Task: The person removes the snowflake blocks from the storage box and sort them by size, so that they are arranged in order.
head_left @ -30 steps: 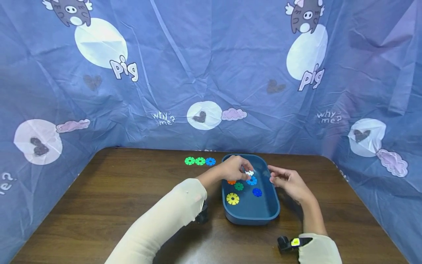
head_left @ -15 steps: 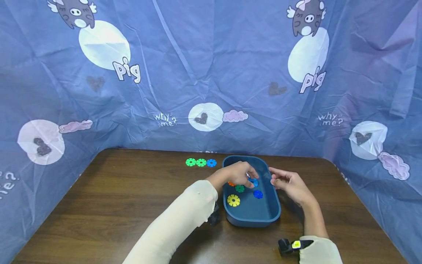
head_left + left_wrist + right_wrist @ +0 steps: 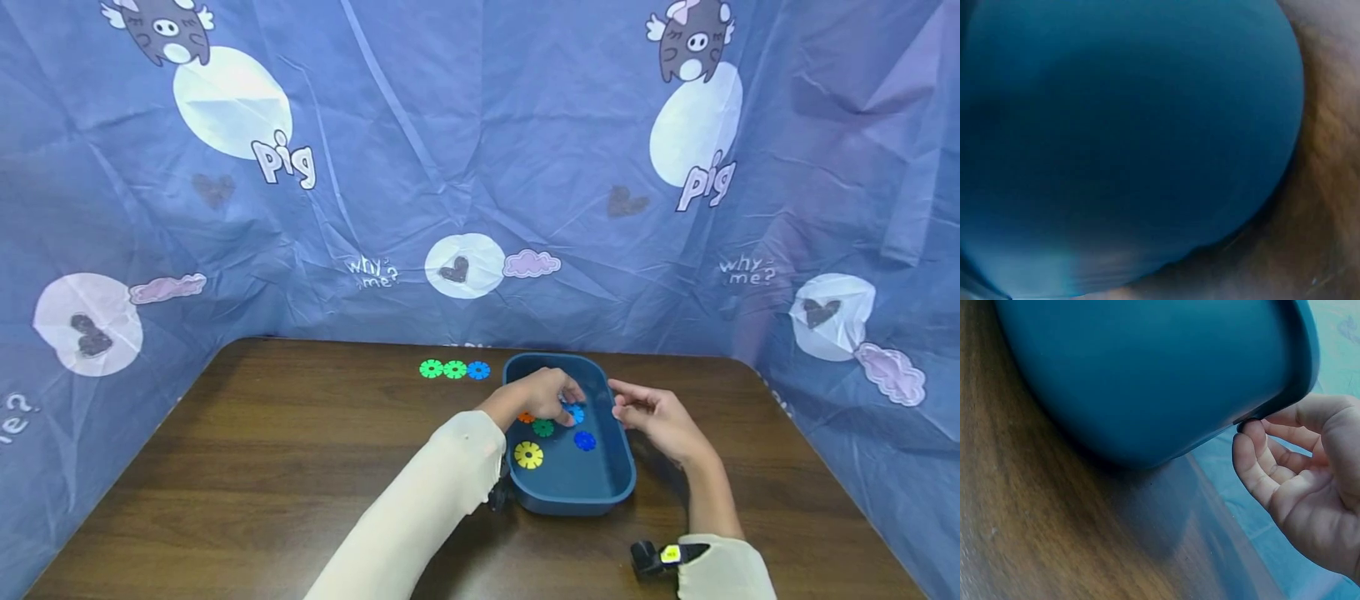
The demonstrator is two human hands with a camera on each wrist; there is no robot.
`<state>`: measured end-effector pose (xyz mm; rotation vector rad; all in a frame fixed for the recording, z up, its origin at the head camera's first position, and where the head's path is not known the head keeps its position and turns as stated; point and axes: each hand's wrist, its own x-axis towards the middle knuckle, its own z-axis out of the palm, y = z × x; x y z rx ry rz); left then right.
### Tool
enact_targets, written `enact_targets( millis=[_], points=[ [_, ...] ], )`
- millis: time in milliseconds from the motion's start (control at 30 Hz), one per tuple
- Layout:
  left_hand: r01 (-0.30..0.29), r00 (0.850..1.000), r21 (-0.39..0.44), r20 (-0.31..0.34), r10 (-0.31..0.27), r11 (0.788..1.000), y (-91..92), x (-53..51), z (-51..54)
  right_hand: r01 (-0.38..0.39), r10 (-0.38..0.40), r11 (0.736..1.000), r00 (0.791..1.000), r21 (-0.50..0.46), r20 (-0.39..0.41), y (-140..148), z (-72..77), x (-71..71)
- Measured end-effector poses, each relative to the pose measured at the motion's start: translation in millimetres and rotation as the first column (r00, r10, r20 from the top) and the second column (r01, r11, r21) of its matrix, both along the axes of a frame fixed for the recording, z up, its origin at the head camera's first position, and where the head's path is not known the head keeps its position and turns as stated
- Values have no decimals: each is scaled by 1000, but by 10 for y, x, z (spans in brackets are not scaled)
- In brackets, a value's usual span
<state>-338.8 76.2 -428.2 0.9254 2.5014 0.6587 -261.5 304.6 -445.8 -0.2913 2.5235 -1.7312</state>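
Observation:
My left hand [image 3: 542,395] reaches over the left side of the dark blue bin [image 3: 573,500], fingers bent downward and thumb apart from them. Between thumb and fingers shows a light blue disc [image 3: 575,413]; what lies under the palm is hidden. An orange disc [image 3: 527,417] and a green disc [image 3: 543,427] are beside that hand. My right hand [image 3: 663,421] is at the bin's right side, its fingertips touching the outside by the rim; the right wrist view also shows this hand [image 3: 1313,475] against the bin [image 3: 1147,375]. The left wrist view shows only the bin wall [image 3: 1135,137] and tabletop.
Nearer in the bin lie a yellow disc [image 3: 528,455] and a dark blue disc [image 3: 585,440]. Outside, left of its far end, two green discs [image 3: 431,368] and a blue disc [image 3: 478,370] form a row on the wooden table [image 3: 300,433]. A patterned blue cloth [image 3: 375,167] hangs behind.
My left hand has moved slightly right and toward the near side inside the bin, and the white disc seen by its fingertips is now covered. The right hand stays at the bin's side.

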Motion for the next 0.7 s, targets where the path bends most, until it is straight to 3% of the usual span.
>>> enact_targets(
  millis=[467,700],
  points=[
    [32,998,-38,63,-30,999,5,-1,-36,-5,5,1000,1000,15,-5,10,-29,-26],
    [15,995,-45,97,-10,999,6,1,-51,-8,9,1000,1000,27,-3,10,-26,-19]
  ],
)
